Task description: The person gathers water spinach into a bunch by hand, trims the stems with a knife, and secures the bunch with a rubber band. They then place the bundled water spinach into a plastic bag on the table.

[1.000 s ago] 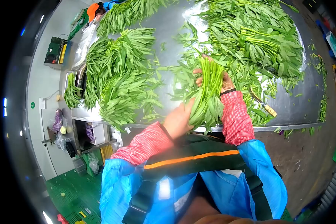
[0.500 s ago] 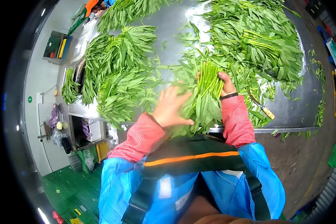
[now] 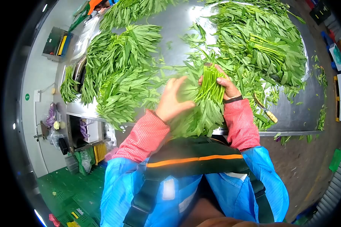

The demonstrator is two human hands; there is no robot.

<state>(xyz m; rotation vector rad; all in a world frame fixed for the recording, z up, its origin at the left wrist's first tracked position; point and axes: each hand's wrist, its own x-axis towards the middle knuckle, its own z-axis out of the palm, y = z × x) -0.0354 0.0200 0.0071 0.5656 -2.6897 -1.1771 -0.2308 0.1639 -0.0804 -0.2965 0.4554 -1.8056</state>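
Note:
My right hand (image 3: 228, 85) is wrapped round a bunch of leafy green stems (image 3: 211, 86), with the cut ends up and the leaves hanging toward me. Left of the bunch, my left hand (image 3: 174, 99) has its fingers spread and holds nothing; loose leaves beside it are blurred. A curved knife with a pale wooden handle (image 3: 271, 116) lies on the metal table (image 3: 291, 120), right of my right hand. Loose leafy stems lie round the bunch.
A large heap of greens (image 3: 261, 41) covers the back right. Bundled greens (image 3: 119, 56) line the left side. At the top left, part of another person (image 3: 98, 5) shows. Green crates (image 3: 68, 193) are on the lower left floor.
The bunch has tilted a little, its cut ends now turned more toward the camera. My left hand has its fingers raised more, still apart from the bunch.

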